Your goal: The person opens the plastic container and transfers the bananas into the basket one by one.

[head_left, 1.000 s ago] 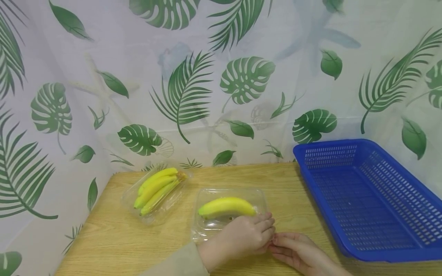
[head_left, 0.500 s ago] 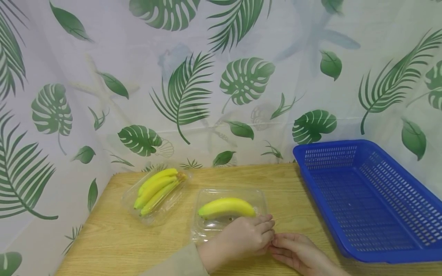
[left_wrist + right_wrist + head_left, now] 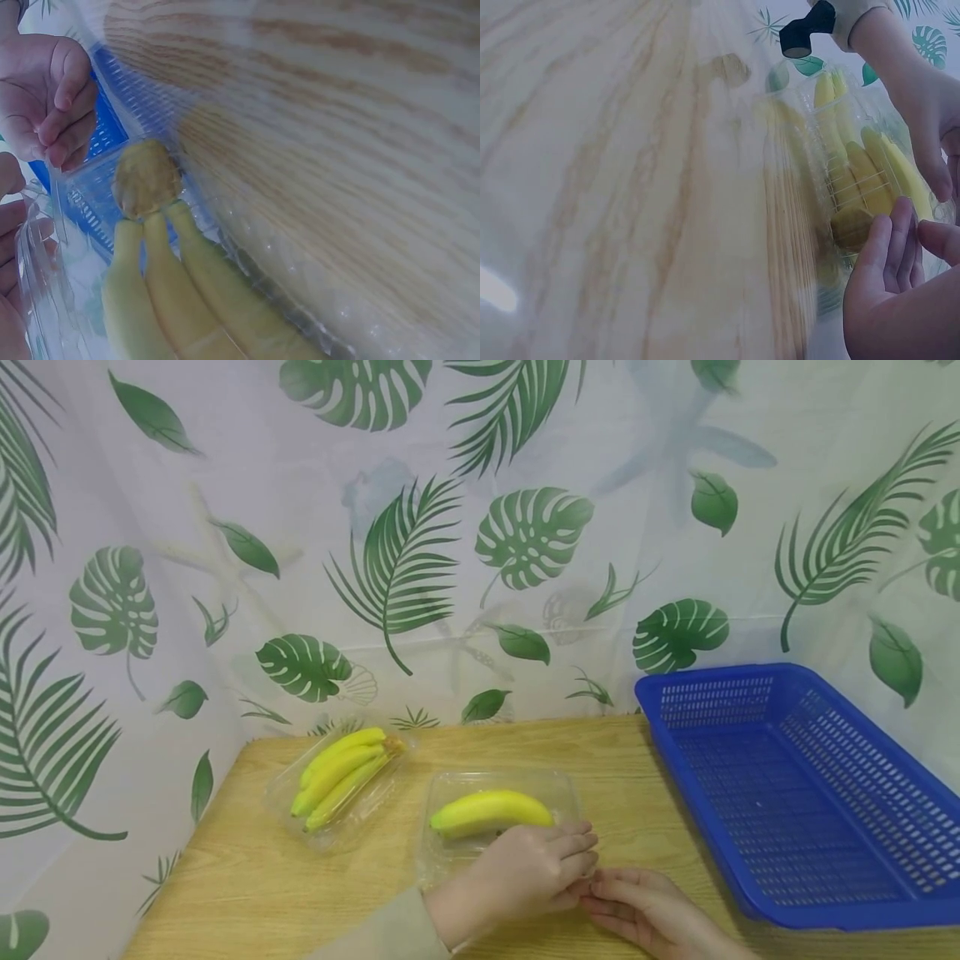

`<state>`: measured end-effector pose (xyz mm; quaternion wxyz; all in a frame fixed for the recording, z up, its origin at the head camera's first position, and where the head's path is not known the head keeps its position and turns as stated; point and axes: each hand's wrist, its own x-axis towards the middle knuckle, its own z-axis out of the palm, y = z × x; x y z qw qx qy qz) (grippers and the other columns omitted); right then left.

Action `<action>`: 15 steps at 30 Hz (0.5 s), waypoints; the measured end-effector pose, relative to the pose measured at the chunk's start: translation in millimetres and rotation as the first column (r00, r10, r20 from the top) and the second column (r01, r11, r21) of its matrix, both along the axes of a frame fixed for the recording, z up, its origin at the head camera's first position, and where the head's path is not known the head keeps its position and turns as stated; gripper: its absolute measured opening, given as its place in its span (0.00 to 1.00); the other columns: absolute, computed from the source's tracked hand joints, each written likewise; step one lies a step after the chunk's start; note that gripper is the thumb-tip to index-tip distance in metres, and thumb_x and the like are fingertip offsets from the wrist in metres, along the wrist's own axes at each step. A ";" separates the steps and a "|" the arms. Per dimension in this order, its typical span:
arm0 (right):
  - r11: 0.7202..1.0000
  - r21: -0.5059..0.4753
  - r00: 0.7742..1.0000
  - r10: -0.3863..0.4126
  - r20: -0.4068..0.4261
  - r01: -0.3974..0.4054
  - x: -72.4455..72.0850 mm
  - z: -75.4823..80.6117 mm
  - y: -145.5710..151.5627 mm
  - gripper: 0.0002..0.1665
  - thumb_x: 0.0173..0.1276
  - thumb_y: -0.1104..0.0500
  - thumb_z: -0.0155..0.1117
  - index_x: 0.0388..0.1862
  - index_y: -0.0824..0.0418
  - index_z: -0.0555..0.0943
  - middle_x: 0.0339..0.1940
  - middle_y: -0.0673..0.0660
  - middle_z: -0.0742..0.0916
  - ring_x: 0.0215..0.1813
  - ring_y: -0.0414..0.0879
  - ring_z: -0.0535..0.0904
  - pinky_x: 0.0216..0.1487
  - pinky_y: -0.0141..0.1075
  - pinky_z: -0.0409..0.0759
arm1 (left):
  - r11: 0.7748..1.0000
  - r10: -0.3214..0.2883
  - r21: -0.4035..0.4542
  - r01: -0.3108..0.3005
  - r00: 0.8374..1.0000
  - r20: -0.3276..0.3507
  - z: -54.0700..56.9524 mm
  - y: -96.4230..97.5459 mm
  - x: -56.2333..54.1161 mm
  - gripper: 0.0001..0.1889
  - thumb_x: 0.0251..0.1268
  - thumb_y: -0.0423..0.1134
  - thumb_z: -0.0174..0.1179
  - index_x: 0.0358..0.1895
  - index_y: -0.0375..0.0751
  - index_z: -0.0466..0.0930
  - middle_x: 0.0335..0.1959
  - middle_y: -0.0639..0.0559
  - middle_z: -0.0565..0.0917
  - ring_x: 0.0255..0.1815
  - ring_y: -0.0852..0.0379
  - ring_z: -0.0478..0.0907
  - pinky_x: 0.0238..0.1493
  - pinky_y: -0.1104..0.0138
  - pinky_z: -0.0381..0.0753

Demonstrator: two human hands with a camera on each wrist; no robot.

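A clear plastic clamshell box lies on the wooden table in front of me in the head view. One yellow banana shows through it there; the left wrist view shows a bunch of bananas joined at a brown stem end. My left hand lies across the box's near right part, its fingers bent over the edge. At the same corner my right hand pinches the box's rim between thumb and fingers. The fingertips of both hands nearly meet, and the corner itself is mostly hidden.
A second clear box with several bananas stands at the back left of the wooden table. On the right sits a blue perforated plastic basket. A leaf-printed cloth hangs behind the table.
Both hands stay at the box's near right corner, with only slight shifts of the fingers. The box and the bananas keep their places.
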<state>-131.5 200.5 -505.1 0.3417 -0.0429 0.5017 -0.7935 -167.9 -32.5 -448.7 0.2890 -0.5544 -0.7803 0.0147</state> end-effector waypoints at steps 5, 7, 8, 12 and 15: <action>1.000 0.002 1.000 -0.019 -0.013 0.019 0.0 0.9 0.1 0.13 0.83 0.65 0.54 0.51 0.57 0.87 0.48 0.48 0.92 0.53 0.38 0.89 0.61 0.33 0.89 | 0.998 -0.032 0.054 0.029 0.999 0.042 -2.5 -1.3 -1.4 0.17 0.66 0.50 0.75 0.53 0.48 0.92 0.57 0.55 0.91 0.64 0.61 0.86 0.69 0.75 0.80; 1.000 0.007 1.000 -0.022 -0.013 0.022 -0.3 1.0 0.2 0.13 0.83 0.65 0.55 0.50 0.57 0.87 0.48 0.48 0.92 0.53 0.38 0.89 0.61 0.33 0.89 | 0.996 -0.048 0.076 0.043 0.997 0.063 -3.6 -1.8 -2.2 0.16 0.66 0.49 0.75 0.53 0.47 0.91 0.57 0.55 0.92 0.64 0.60 0.87 0.69 0.75 0.80; 1.000 0.008 1.000 -0.021 -0.013 0.021 -0.5 1.1 0.2 0.12 0.83 0.65 0.55 0.50 0.57 0.87 0.48 0.48 0.92 0.53 0.38 0.89 0.62 0.33 0.89 | 0.995 -0.055 0.085 0.049 0.996 0.071 -3.9 -2.1 -2.5 0.16 0.66 0.48 0.75 0.53 0.46 0.91 0.57 0.54 0.92 0.64 0.59 0.87 0.70 0.75 0.80; 1.000 0.013 1.000 -0.025 -0.001 0.025 -1.7 0.6 0.5 0.11 0.83 0.64 0.56 0.51 0.57 0.86 0.49 0.49 0.92 0.54 0.38 0.89 0.63 0.33 0.88 | 0.993 -0.064 0.101 0.057 0.995 0.073 -4.5 -2.5 -4.0 0.16 0.67 0.48 0.75 0.53 0.47 0.91 0.56 0.55 0.92 0.64 0.59 0.87 0.70 0.75 0.79; 0.999 0.020 0.999 -0.037 0.009 0.037 -2.0 -0.1 1.1 0.10 0.83 0.64 0.57 0.53 0.58 0.86 0.49 0.49 0.92 0.54 0.39 0.89 0.63 0.34 0.88 | 0.993 -0.061 0.103 0.054 0.996 0.070 -4.4 -2.3 -4.9 0.17 0.67 0.49 0.74 0.54 0.47 0.91 0.57 0.55 0.92 0.65 0.60 0.86 0.70 0.75 0.79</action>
